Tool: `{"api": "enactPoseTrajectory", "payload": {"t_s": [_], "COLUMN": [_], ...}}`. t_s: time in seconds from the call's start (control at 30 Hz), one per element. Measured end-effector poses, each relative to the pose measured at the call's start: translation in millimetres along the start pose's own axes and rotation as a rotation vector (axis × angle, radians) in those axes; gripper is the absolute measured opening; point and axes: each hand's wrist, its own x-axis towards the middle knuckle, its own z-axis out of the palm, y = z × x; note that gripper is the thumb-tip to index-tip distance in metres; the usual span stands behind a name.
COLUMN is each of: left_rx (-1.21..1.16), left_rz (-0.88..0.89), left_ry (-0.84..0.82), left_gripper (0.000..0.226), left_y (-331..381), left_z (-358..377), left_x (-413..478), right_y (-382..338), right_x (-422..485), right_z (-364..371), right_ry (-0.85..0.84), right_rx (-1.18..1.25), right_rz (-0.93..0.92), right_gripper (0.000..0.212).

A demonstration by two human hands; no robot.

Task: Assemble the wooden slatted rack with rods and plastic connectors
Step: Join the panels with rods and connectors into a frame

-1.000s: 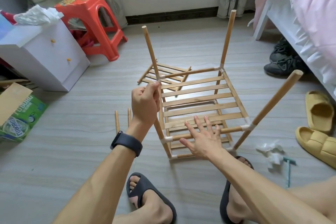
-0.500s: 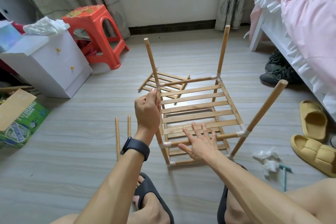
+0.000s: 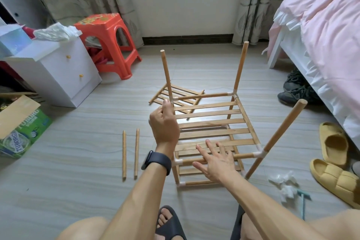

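Grey floor (image 3: 78, 161) carries the rack (image 3: 212, 132). My left hand (image 3: 164, 124) is wrapped tight round a rod (image 3: 166, 74); right hand (image 3: 214, 161), fingers spread, pins the slats. I'd press the rod straight down, bracing firmly.

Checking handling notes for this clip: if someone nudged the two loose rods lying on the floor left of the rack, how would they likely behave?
The two loose rods look round and smooth, so they would probably roll sideways on the floor. They look thin, likely light and stiff.
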Motion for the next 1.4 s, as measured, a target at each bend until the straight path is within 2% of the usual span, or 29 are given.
{"api": "enactPoseTrajectory", "payload": {"t_s": [0.07, 0.17, 0.3, 0.37, 0.43, 0.5, 0.57, 0.6, 0.67, 0.73, 0.83, 0.9, 0.97, 1.07, 1.13, 1.2, 1.27, 1.33, 1.4], "left_rx": [-0.059, -0.121, -0.085, 0.063, 0.386, 0.707, 0.886, 0.941, 1.024, 1.074, 1.026, 1.024, 1.087, 1.164, 1.194, 1.258, 1.299, 1.282, 1.251], "left_rz": [-0.013, -0.040, -0.128, -0.112, 0.085, 0.541, 1.000, 1.129, 1.224, 1.180, 0.918, 0.752, 0.635, 0.476, 0.385, 0.337, 0.354, 0.406, 0.468], "left_ry": [-0.070, -0.169, -0.296, -0.396, -0.399, -0.264, -0.246, -0.286, -0.360, -0.438, -0.519, -0.586, -0.762, -1.009, -1.103, -1.170, -1.190, -1.150, -1.120], "left_gripper": [0.055, 0.062, 0.055, 0.047, 0.028, 0.044, 0.056, 0.055, 0.053, 0.053, 0.054, 0.057, 0.063, 0.071, 0.078, 0.084, 0.085, 0.082, 0.078], "left_y": [0, -2, 6, 13, 13, 12, 14, 18, 24, 25, 19, 8, -11, -49, -76, -101, -121, -137, -148], "left_z": [-5, -13, -25, -35, -48, -60, -62, -58, -41, -15, 27, 52, 74, 99, 110, 120, 125, 126, 125], "left_x": [6, 9, 12, 16, 15, 11, 5, 0, -6, -9, -11, -15, -25, -51, -68, -79, -85, -85, -79], "right_y": [2, 2, 1, -4, -8, -6, 4, 11, 24, 39, 66, 91, 116, 153, 178, 205, 229, 244, 250], "right_x": [1, -1, -4, -7, -9, -8, -3, -4, -13, -28, -63, -92, -122, -150, -148, -131, -110, -90, -73], "right_z": [-4, -7, -11, -13, -19, -42, -81, -102, -143, -176, -213, -223, -216, -174, -126, -66, 4, 65, 107], "right_ry": [-0.025, -0.049, -0.071, -0.079, -0.113, -0.205, -0.312, -0.327, -0.232, -0.068, 0.199, 0.404, 0.633, 0.947, 1.007, 0.839, 0.518, 0.217, 0.012], "right_rx": [-0.009, -0.007, 0.003, -0.005, 0.005, 0.031, 0.107, 0.151, 0.171, 0.102, 0.086, 0.305, 0.605, 0.974, 1.082, 1.027, 0.904, 0.776, 0.659], "right_rz": [-0.009, -0.023, -0.012, -0.013, -0.011, -0.042, -0.085, -0.101, -0.127, -0.164, -0.236, -0.297, -0.304, -0.128, 0.102, 0.367, 0.577, 0.666, 0.680], "right_gripper": [0.079, 0.093, 0.077, 0.074, 0.073, 0.068, 0.055, 0.049, 0.043, 0.037, 0.031, 0.029, 0.025, 0.014, 0.010, 0.009, 0.022, 0.038, 0.049]}}
